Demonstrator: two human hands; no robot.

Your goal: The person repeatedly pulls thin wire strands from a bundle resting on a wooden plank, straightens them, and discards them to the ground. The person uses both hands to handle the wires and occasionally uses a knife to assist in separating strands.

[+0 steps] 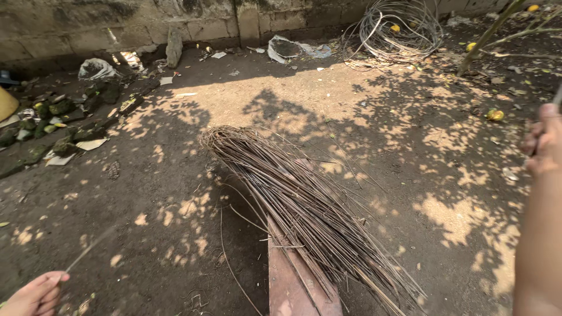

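From where I watched, the dirt yard (175, 234) carried everything, dappled with leaf shade and backed by a block wall (117, 29) along its far edge. The bundle of thin dry sticks (293, 199) lay in the middle of the ground, its near end resting on a reddish plank (293, 281) at the yard's near edge and its far end fanned out on the soil. A coil of wire (398, 29) sat at the far right corner, and green husks (58, 117) lay along the left edge.

I judged the step to be stripping or drawing out a single stick: the left hand (35, 295), at the near left corner, was pinched shut around one thin stick (88, 248) that rose up and to the right. The right hand (544, 140), raised at the right edge, was curled closed; what it gripped I could not tell. The bundle lay between the two hands, well apart from both. The next move, I reckoned, called for a steady pull along the stick's length.
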